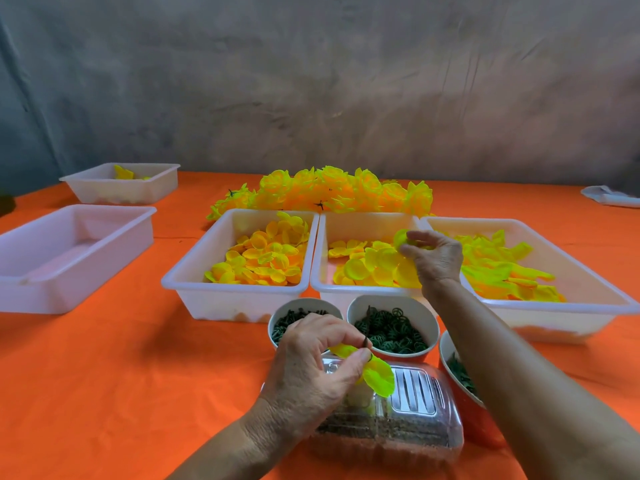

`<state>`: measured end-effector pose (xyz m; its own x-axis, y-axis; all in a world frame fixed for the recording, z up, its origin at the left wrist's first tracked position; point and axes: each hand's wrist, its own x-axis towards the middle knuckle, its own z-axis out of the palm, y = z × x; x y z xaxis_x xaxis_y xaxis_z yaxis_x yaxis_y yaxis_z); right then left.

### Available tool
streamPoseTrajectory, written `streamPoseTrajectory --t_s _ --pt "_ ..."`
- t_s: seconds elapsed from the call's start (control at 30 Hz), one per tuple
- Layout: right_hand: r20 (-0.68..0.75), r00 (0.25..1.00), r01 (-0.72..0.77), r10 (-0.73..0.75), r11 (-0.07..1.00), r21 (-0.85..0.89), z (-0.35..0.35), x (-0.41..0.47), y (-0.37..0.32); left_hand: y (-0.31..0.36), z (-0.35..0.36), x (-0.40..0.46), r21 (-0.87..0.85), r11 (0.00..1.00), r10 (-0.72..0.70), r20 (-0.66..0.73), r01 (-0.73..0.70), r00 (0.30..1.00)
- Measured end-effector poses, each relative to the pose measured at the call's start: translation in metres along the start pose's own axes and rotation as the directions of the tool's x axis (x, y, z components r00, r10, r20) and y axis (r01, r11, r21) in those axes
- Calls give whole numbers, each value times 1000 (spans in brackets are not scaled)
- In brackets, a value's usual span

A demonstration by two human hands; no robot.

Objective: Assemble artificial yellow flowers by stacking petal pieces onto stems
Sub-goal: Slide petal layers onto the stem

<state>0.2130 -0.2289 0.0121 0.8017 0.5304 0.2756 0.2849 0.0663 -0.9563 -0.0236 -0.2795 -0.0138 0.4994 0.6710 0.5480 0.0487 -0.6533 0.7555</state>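
Closest of all, a clear plastic box is sitting right under the left hand, probably kept there so its contents are within easy reach. That hand is pinching a dark stem between thumb and fingertips, with a yellow petal piece already threaded on and hanging just below the thumb; holding the stem tip upward is likely leaving it free for the next layer. Beyond it and to its right, the right hand is reaching into the middle tray, fingers curled around a round yellow petal it is lifting clear of the heap, seemingly the next piece for the stack.

Three paper cups of green parts are standing between the two hands: one partly hidden behind the left knuckles, one beside it, and a third under the right forearm, which is blocking most of its contents. Trays of other petal shapes are flanking the middle tray, left and right. Finished flowers are lying piled on the orange desk behind the trays. Well off to the left hand's far side, two more trays are sitting.
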Motion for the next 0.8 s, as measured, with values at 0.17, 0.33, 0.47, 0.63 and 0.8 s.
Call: streamPoseTrajectory --t_s 0.17,0.33,0.47,0.63,0.8 --pt "-31 996 -79 84 989 128 -6 3 1 1 1 0 -11 1000 2 -13 -2 1000" --pt "23 995 -95 93 981 171 -10 -1 -2 2 0 0 -18 1000 -7 -7 7 1000" --pt "63 995 -98 83 955 280 -17 -13 -14 0 0 -1 -85 993 -83 3 83 997" --pt "198 976 -159 94 925 345 -29 -33 -32 2 -1 -3 -135 983 -127 0 126 992" --pt "363 927 -237 89 891 388 -41 -48 -44 4 -1 -3 -120 981 -150 3 150 989"
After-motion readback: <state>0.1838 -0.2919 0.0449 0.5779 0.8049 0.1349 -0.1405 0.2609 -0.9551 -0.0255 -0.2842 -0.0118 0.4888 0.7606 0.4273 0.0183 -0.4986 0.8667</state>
